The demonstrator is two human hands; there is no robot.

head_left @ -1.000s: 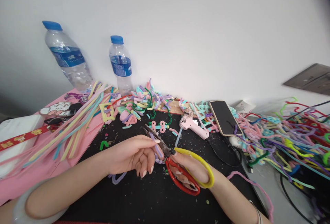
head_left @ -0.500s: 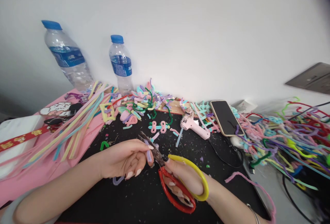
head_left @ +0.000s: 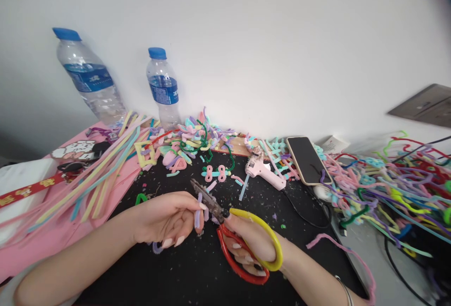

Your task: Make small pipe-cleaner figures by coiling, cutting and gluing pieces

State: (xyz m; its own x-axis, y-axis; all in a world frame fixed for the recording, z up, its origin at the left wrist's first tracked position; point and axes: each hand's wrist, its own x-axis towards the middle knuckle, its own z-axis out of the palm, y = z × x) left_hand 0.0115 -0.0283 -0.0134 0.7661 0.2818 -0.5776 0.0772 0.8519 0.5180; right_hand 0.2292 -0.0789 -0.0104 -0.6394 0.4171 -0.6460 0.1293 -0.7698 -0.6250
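White wall (head_left: 246,62) behind bottles (head_left: 163,91), contents unclear; hands (head_left: 162,221) (head_left: 251,235) tight on purple strip (head_left: 198,220) and scissors (head_left: 217,213)

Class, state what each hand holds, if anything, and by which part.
Right hand: scissors, by the red and yellow handles. Left hand: short purple strip, pinched around its middle.

scissors (head_left: 221,217) before glue gun (head_left: 267,175), phone (head_left: 308,160) right, 2 bottles (head_left: 164,91) behind left

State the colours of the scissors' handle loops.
One loop is yellow, the other loop red; clearest in the head view.
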